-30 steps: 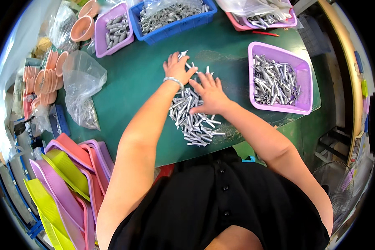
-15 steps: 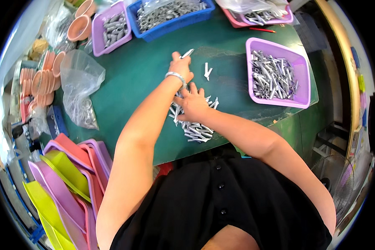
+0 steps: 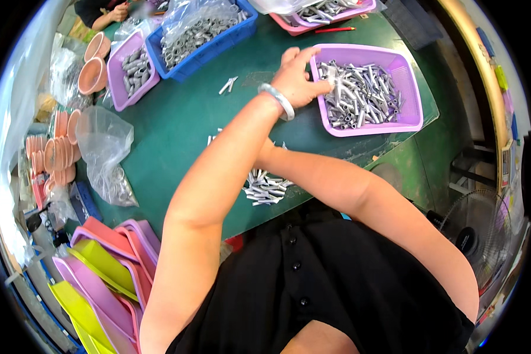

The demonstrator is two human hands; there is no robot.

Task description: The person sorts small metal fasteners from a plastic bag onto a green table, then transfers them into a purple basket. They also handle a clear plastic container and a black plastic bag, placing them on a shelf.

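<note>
Since half a second ago, the left hand [image 3: 298, 79] has been carried from the middle of the green table [image 3: 177, 130] to the near left rim of the purple basket [image 3: 410, 97] at the right, where its fingers are spread over the small silver tubes [image 3: 360, 94] heaped inside. A few tubes appear to be pinched under the fingertips, but a firm grip cannot be told. A pale bangle [image 3: 277, 100] is worn on that wrist. The right hand is hidden beneath the crossing left forearm, so its grasp cannot be told; its forearm runs toward the loose pile of tubes [image 3: 265, 187] left on the table near the front edge.

Two stray tubes [image 3: 227, 85] lie apart on the table further back. Behind them stands a blue crate [image 3: 215, 44] filled with tubes under clear plastic, with a smaller purple basket [image 3: 124, 74] just beside it on the left. A crumpled clear bag [image 3: 106, 153] lies at the left, next to stacked orange cups [image 3: 53, 156]. Pink, purple and yellow trays [image 3: 106, 271] are stacked at the lower left.
</note>
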